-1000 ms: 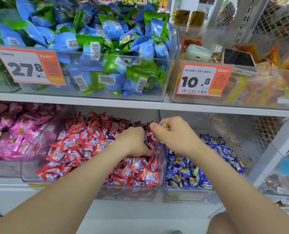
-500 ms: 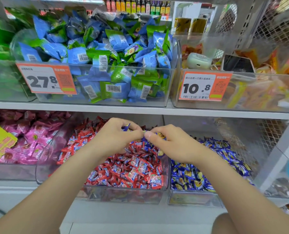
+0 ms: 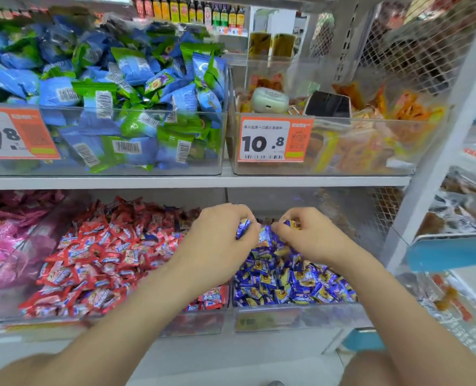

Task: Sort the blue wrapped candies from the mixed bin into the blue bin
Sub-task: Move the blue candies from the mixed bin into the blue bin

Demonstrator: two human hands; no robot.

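The left hand (image 3: 220,240) pinches a blue wrapped candy (image 3: 242,228) over the blue bin (image 3: 301,316); the right hand (image 3: 312,238), just beside it, pinches a second blue candy (image 3: 292,224) above the same heap; the mixed bin (image 3: 192,321) to the left holds mostly red candies (image 3: 106,260); on the upper shelf (image 3: 175,181) a price tag (image 3: 273,140) reads 10.8, with a phone (image 3: 328,104) lying behind it.
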